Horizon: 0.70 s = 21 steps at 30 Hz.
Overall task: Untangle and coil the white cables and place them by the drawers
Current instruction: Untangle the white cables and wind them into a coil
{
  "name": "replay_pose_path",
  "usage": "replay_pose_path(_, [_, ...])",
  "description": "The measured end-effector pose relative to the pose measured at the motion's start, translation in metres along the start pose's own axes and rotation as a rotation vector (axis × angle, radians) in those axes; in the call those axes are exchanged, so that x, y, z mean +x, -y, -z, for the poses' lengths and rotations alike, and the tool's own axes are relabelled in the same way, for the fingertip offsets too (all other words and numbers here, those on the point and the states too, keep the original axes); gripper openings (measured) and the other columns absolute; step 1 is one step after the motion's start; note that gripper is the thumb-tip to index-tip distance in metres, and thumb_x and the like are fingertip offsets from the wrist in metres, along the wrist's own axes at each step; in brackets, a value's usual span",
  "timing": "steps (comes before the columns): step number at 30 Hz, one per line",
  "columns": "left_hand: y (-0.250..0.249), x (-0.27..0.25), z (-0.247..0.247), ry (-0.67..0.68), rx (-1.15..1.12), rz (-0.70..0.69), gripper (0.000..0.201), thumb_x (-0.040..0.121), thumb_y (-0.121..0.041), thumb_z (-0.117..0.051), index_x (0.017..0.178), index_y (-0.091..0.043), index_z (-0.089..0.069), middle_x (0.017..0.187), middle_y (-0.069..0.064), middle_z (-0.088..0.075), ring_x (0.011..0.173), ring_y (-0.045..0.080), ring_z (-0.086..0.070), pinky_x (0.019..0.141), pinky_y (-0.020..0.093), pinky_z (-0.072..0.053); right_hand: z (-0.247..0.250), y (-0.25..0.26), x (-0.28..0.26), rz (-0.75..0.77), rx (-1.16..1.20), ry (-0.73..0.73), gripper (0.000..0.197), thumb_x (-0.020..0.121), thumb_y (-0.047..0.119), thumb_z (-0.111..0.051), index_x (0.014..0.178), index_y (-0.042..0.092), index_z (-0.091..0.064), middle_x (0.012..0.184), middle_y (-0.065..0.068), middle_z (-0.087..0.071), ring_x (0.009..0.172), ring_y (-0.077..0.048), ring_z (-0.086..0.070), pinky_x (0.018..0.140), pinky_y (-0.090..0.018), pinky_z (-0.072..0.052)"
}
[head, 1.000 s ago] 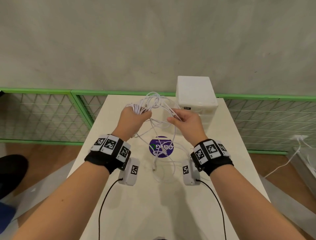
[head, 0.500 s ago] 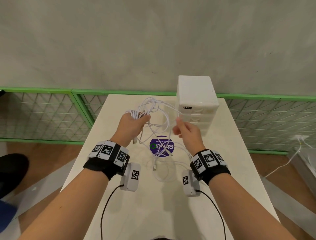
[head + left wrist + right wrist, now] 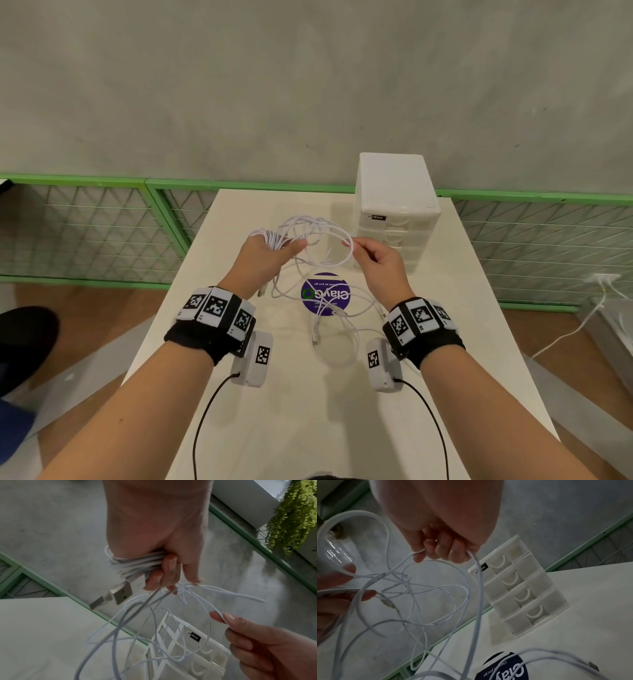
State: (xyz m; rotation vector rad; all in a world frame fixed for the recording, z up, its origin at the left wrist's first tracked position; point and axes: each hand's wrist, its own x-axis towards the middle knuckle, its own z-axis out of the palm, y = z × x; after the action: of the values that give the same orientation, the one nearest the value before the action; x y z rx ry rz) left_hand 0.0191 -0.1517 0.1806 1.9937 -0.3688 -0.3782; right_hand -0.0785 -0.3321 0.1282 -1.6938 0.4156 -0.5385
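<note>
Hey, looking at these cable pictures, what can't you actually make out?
- How many white cables there are: every view, strands overlap in a tangle.
- Left hand fingers: head view, hidden behind the hand and coil.
- Small print on the purple sticker: head view, too small; right wrist view, cut off by the edge.

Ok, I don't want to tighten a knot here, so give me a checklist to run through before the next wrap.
1. Coil held firmly: left hand grips the wound coil. Ok.
2. Feed strand held: right hand pinches one strand. Ok.
3. Strand free of tangles: loose cables cross each other between the hands. Not ok.
4. Slack free on the table: loops overlap near the purple sticker. Cannot tell.
5. USB plug clear of the coil: hangs below it. Ok.
6. Drawers reachable: stand just beyond the right hand. Ok.
</note>
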Motion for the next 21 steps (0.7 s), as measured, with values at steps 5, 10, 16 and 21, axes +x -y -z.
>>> replay_pose_path(5, [0.000,0.004,0.004,0.029,-0.002,0.023,0.039,0.086,-0.034,-0.067,0.065,-0.004,-0.053,0.058,0.011,-0.041,0.043,0.016,-0.033,0.047,0.024,-0.028,0.004,-0.003,0.003,0.022,-0.042,-0.050,0.019,0.093,0.016,-0.057,0.092,0.030,-0.070,0.088,0.012,-0.069,0.079,-0.010,-0.057,0.075,-0.017,-0.046])
replay_pose_path(10, [0.000,0.004,0.002,0.129,0.102,0.037,0.037,0.084,-0.028,-0.069,0.061,-0.013,-0.043,0.049,0.004,-0.041,0.039,0.014,-0.034,0.045,0.022,-0.028,0.003,0.000,0.005,0.072,-0.159,-0.045,0.028,0.092,0.018,-0.056,0.079,0.040,-0.064,0.092,0.009,-0.067,0.083,-0.012,-0.058,0.081,-0.029,-0.047])
replay_pose_path(16, [-0.001,-0.003,-0.005,0.267,0.176,0.005,0.030,0.085,-0.017,-0.067,0.062,-0.013,-0.049,0.046,-0.002,-0.043,0.036,0.007,-0.035,0.043,0.020,-0.029,-0.003,0.006,0.007,0.153,-0.263,-0.001,0.019,0.091,0.020,-0.059,0.083,0.035,-0.068,0.093,0.001,-0.068,0.088,-0.016,-0.061,0.081,-0.036,-0.051])
replay_pose_path(21, [0.003,-0.010,-0.016,0.289,0.148,-0.024,0.042,0.090,-0.023,-0.064,0.058,-0.014,-0.039,0.045,-0.005,-0.035,0.035,0.005,-0.030,0.046,0.021,-0.028,-0.009,0.019,0.005,0.204,-0.407,0.085,0.021,0.091,0.016,-0.056,0.091,0.030,-0.071,0.089,-0.001,-0.064,0.074,-0.012,-0.054,0.066,-0.024,-0.042])
